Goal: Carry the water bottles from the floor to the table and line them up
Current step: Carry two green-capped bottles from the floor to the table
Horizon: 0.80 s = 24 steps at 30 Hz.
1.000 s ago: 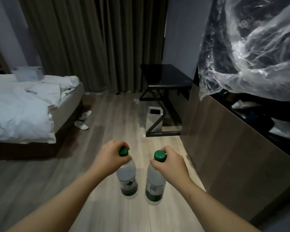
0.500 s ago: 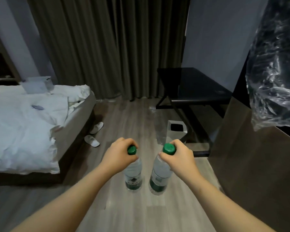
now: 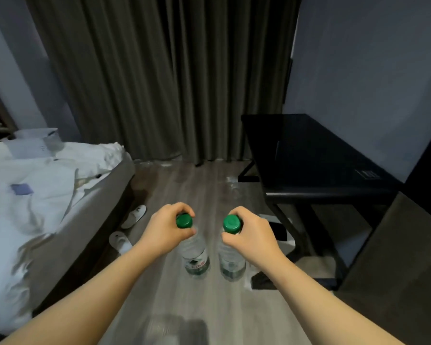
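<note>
The black flat counter (image 3: 321, 155) stands ahead to my right, well apart. Above the wooden floor (image 3: 184, 185) hang two clear plastic water bottles with green caps, the left bottle (image 3: 195, 257) and the right bottle (image 3: 232, 262). I judge them heavy, thin-walled and slippery, so the stiff neck is the best hold. My left hand (image 3: 164, 230) and right hand (image 3: 249, 235) each curl the fingers (image 3: 182, 207) round one neck, just under the cap.

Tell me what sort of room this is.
Likely a hotel bedroom: a bed with rumpled white bedding, a pair of white slippers beside it, and floor-length grey-brown curtains.
</note>
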### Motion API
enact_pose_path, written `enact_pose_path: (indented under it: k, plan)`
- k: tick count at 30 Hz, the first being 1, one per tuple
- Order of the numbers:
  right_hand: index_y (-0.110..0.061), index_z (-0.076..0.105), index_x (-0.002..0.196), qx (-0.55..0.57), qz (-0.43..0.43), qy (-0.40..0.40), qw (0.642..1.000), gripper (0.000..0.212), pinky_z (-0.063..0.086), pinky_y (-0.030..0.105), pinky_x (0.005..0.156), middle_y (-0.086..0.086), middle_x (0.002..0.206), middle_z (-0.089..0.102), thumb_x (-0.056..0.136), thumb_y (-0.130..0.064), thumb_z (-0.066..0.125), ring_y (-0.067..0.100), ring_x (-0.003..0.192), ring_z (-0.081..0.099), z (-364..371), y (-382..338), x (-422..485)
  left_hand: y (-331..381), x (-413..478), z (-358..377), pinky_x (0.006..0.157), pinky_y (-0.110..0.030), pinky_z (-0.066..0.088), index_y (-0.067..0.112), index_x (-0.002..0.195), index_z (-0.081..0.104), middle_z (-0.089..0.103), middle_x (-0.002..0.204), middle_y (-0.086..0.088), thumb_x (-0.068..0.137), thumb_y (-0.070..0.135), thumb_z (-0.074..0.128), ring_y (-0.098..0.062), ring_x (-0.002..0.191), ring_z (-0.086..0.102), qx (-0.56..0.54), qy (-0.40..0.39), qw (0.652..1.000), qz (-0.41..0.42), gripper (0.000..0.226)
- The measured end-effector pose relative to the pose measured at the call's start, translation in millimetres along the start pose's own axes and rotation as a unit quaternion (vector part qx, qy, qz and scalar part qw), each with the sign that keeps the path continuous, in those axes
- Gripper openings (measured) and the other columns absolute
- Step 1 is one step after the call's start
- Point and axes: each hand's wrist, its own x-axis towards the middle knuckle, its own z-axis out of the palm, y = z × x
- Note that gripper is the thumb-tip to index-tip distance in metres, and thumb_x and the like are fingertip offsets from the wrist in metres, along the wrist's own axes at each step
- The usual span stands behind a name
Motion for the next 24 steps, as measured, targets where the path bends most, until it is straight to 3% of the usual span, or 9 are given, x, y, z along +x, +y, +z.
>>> enact_pose_path:
  k: [4,9,15,20,24]
  plan:
    - [-0.027,0.054,0.085,-0.013,0.005,-0.012,1.0,0.02,0.047,0.03,0.062,-0.008,0.074,0.061,0.069,-0.021,0.066,0.013,0.071,0.058,-3.0,10.5,84.4,-14.7,82.2,3.8,0.074,-0.023,0.037,0.042,0.079,0.051,0.049,0.086,0.01,0.07,0.022,0.078,-0.014,0.085,0.052,0.0,0.006,1.0,0.01,0.035]
    - [-0.03,0.055,0.083,-0.028,0.019,-0.023,0.999,0.021,0.05,0.033,0.068,-0.009,0.077,0.062,0.066,-0.024,0.066,0.012,0.076,0.059,16.3,25.7,194.5,-57.6,196.4,5.9,0.077,-0.025,0.043,0.035,0.089,0.053,0.053,0.098,0.003,0.074,0.022,0.075,-0.016,0.093,0.054,-0.011,-0.028,1.0,0.003,0.029]
    - [-0.022,0.055,0.077,-0.029,0.06,-0.049,0.997,0.017,0.042,0.032,0.061,-0.005,0.072,0.057,0.064,-0.018,0.065,0.015,0.068,0.052,45.7,35.9,340.4,-98.5,343.3,5.5,0.072,-0.021,0.034,0.034,0.089,0.051,0.049,0.092,0.004,0.075,0.022,0.074,-0.013,0.087,0.048,0.016,-0.068,0.996,0.051,0.029]
    - [-0.021,0.053,0.077,-0.022,0.069,-0.025,0.997,0.017,0.038,0.028,0.059,-0.006,0.068,0.052,0.066,-0.015,0.065,0.013,0.064,0.048,58.0,46.4,451.3,-118.3,457.9,9.4,0.069,-0.02,0.029,0.027,0.099,0.055,0.043,0.085,0.011,0.076,0.02,0.072,-0.011,0.083,0.044,0.042,-0.076,0.993,0.084,0.029]
    - [-0.02,0.054,0.079,-0.011,0.07,-0.01,0.997,0.017,0.036,0.024,0.054,-0.007,0.065,0.05,0.067,-0.013,0.064,0.011,0.06,0.046,58.8,61.0,535.3,-130.7,543.8,20.2,0.072,-0.019,0.03,0.024,0.101,0.058,0.048,0.092,0.005,0.075,0.017,0.072,-0.011,0.086,0.046,0.041,-0.08,0.992,0.093,0.031]
